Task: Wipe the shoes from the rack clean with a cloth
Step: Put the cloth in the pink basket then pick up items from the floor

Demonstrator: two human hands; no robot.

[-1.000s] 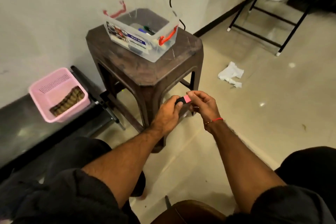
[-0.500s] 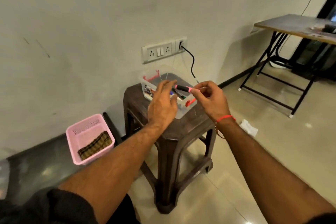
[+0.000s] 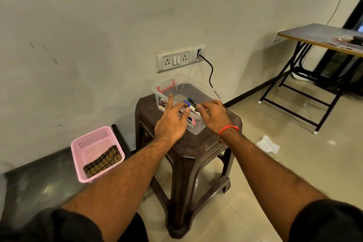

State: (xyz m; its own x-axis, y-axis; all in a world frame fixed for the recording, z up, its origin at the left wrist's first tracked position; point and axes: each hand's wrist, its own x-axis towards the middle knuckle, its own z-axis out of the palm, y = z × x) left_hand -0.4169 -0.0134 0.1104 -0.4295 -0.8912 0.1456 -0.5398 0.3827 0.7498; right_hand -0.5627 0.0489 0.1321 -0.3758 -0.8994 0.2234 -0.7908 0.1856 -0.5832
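On the stool (image 3: 196,143) stands a clear box (image 3: 198,92) of pens; both hands hover over it, left hand (image 3: 172,122) spread, right hand (image 3: 213,116) loosely curled, whether pinching anything I cannot tell. No shoes or rack show; a folded cloth (image 3: 103,161) lies in the pink basket (image 3: 78,155), so fetching it seems next.

Both forearms are bare, reaching up from the bottom of the frame. Dark, soft-looking sleeves are pushed up near the elbows at lower left and lower right. A thin red thread bracelet (image 3: 228,129) circles the right wrist near centre frame.
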